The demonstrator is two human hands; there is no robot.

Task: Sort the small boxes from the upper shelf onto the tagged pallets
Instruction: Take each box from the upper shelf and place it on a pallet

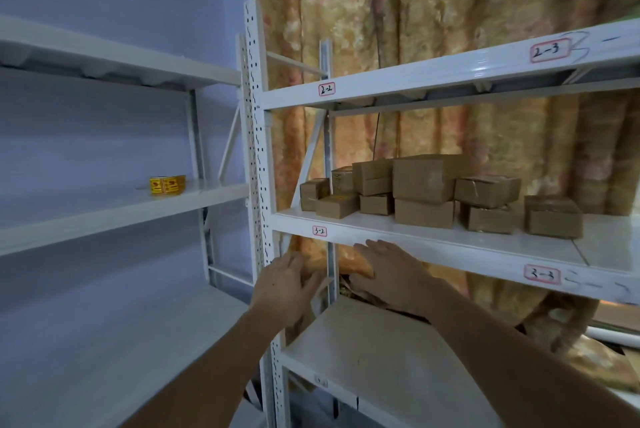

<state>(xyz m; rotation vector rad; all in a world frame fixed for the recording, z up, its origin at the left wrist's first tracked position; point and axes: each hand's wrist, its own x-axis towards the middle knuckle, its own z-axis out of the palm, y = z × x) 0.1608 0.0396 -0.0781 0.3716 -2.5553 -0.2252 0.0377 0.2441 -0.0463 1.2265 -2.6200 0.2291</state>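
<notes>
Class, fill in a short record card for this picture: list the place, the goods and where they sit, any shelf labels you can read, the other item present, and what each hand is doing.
place: white metal shelving before a patterned curtain
goods: small cardboard boxes stacked on the shelf tagged 3-2
other labels: 2-2, 2-3, 3-3
other item: yellow tape roll on the left rack
left hand: open, holding nothing
right hand: open, below the box shelf

The white metal shelf (433, 240) in front of me, tagged 3-2 and 3-3 on its front edge, carries a cluster of small brown cardboard boxes (424, 185), some stacked two high, others sitting singly on the board. On the neighbouring rack to my left, the middle shelf (114, 209) holds only a yellow roll of labels (167, 184) near its right end.
</notes>
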